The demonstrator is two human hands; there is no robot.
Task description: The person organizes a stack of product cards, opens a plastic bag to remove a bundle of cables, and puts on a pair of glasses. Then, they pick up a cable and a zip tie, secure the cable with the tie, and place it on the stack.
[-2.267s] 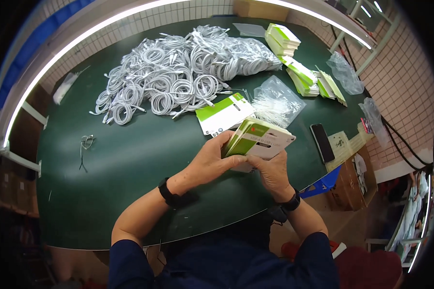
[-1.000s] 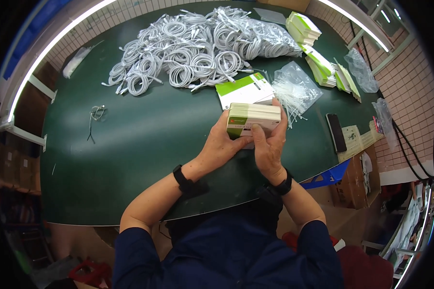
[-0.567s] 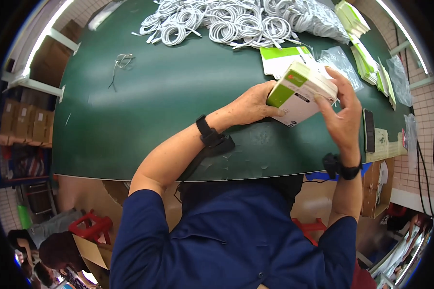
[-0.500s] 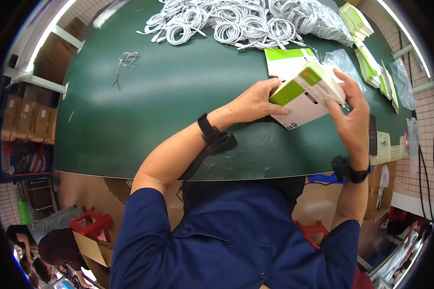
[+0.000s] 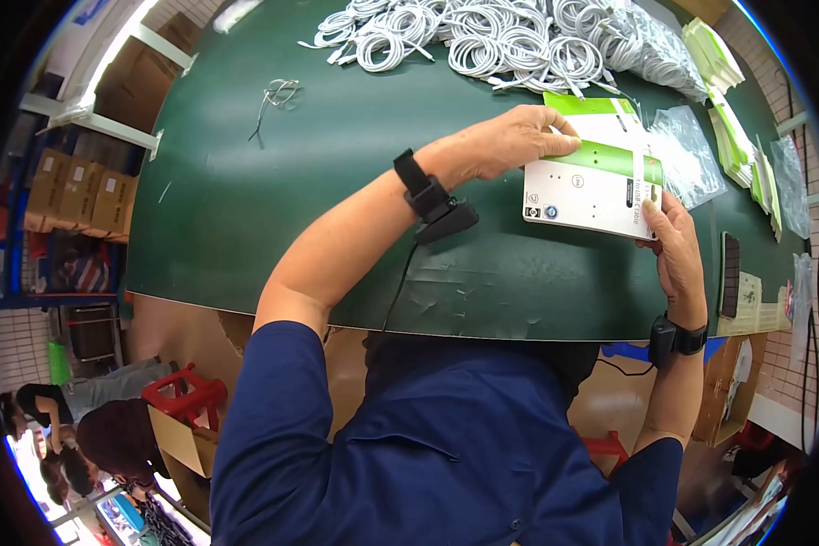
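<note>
I hold a flat white and green carton (image 5: 591, 187) between both hands above the dark green table (image 5: 337, 200). My left hand (image 5: 510, 141) grips its upper left edge with the fingers laid across the green band. My right hand (image 5: 678, 241) holds its lower right corner. Another green and white carton (image 5: 584, 106) lies flat on the table just behind the held one. A big heap of coiled white cables (image 5: 500, 41) covers the far side of the table.
Clear plastic bags (image 5: 692, 155) lie right of the carton. Stacks of green and white cartons (image 5: 733, 100) line the far right edge, with a black phone (image 5: 728, 287) near the right rim. A loose wire tie (image 5: 278, 91) lies far left. Brown boxes (image 5: 77, 191) sit on shelving at left.
The view has tipped down toward my body. The carton has turned from edge-on to flat, its white face toward me, with my left hand on its top edge and my right at its corner.
</note>
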